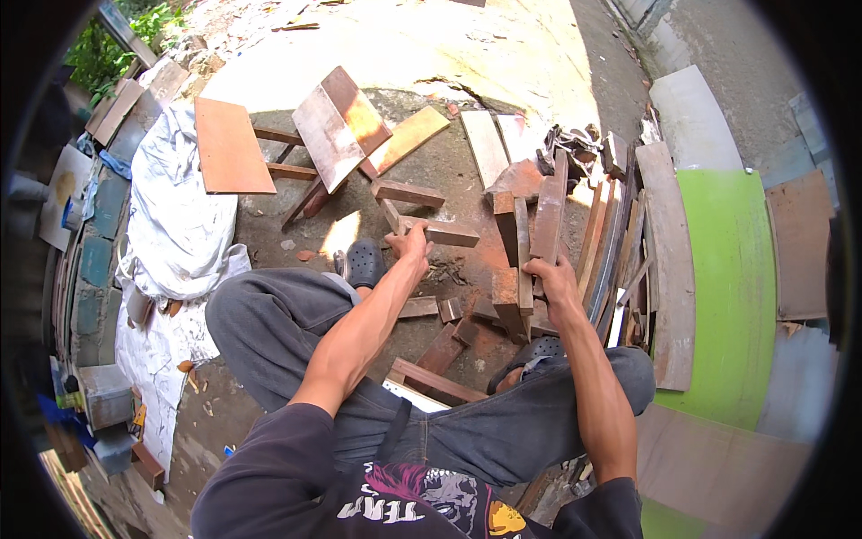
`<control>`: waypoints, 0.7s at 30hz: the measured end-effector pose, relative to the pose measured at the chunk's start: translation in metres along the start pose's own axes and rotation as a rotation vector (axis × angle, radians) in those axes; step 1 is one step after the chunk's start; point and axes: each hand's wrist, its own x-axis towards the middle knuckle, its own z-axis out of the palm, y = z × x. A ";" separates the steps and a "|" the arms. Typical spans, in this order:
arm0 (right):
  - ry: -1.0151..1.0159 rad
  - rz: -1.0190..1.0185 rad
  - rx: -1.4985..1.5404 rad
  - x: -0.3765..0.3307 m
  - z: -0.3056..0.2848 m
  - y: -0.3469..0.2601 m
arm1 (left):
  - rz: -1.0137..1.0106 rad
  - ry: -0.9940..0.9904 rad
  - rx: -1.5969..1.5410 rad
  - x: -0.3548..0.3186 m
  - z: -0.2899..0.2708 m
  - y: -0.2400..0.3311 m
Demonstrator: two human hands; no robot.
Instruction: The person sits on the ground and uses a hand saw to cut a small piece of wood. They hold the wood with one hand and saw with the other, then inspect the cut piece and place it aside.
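Observation:
My left hand [410,244] is out in front of me, its fingers closed on a short wooden block [451,234] that points to the right. Just beyond it lies another short block [409,193]. To the right, my right hand [555,286] grips the lower end of a brown wooden plank [549,211]. That plank leans beside thicker reddish wood pieces [507,296], which stand close to my right knee. Part of the right hand's grip is hidden behind its own knuckles.
Several wood offcuts [440,349] lie between my feet. Ahead are joined board pieces [332,135] and an orange-brown panel [233,148]. White cloth [184,207] spreads at the left. Stacked planks [600,242] and a green board [727,287] line the right.

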 end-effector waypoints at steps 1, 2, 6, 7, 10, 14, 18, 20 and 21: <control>0.002 -0.021 -0.001 0.005 -0.002 -0.001 | 0.025 -0.014 0.040 -0.004 0.003 0.004; 0.004 -0.042 -0.004 0.012 -0.003 0.002 | 0.045 -0.030 0.082 -0.010 0.003 0.006; 0.054 -0.118 -0.019 0.047 -0.006 0.017 | 0.307 0.025 0.493 -0.032 -0.002 0.013; 0.056 -0.126 -0.013 0.055 -0.009 0.022 | 0.414 0.062 0.657 -0.039 -0.003 0.012; 0.060 -0.156 0.022 0.076 -0.010 0.030 | 0.636 0.000 0.762 -0.043 -0.015 0.003; -0.019 -0.200 0.216 0.110 -0.006 0.053 | 0.767 -0.056 0.841 -0.031 -0.019 0.004; -0.140 -0.206 0.429 0.113 0.022 0.054 | 0.890 -0.013 0.917 -0.007 -0.035 -0.020; -0.164 -0.165 0.438 0.132 0.027 0.067 | 0.833 -0.041 0.937 -0.001 -0.046 -0.040; -0.167 -0.142 0.441 0.142 0.024 0.081 | 0.800 -0.065 0.948 -0.002 -0.048 -0.053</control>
